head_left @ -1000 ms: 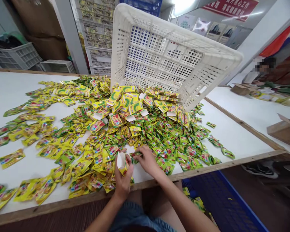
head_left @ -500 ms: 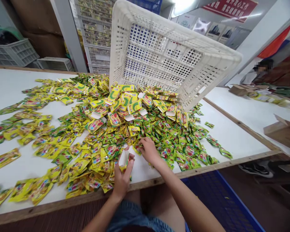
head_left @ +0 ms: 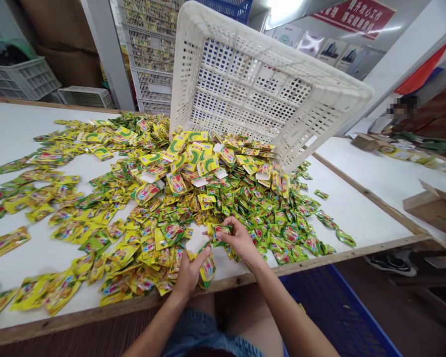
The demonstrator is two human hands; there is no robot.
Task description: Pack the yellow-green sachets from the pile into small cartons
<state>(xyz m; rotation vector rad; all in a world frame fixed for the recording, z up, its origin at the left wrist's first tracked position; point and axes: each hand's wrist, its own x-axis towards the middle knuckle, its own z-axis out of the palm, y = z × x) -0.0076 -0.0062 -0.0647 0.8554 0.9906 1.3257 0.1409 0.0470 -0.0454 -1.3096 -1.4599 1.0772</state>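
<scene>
My left hand (head_left: 189,275) is closed around a small yellow-and-green printed carton (head_left: 207,270) near the table's front edge. The carton's white inner flap (head_left: 196,243) stands up toward the pile. In my right hand (head_left: 241,242), thumb and fingers pinch a small yellow-green sachet (head_left: 220,231), just right of the carton and apart from it. Around both hands lie heaps of sachets, mostly yellow ones (head_left: 137,258) to the left and green ones (head_left: 275,218) to the right. Several flattened or open cartons (head_left: 208,165) rest on top of the heap beyond my hands.
A white plastic crate (head_left: 297,94) lies tipped on its side behind the heap. The white table (head_left: 371,213) has a wooden edge. Below on the right sits a blue crate (head_left: 334,307). A cardboard box (head_left: 433,206) is at far right; a person (head_left: 401,109) is in the background.
My right hand has lifted a sachet from the heap and moved slightly right with it. My left hand has turned the carton, so its printed side now shows.
</scene>
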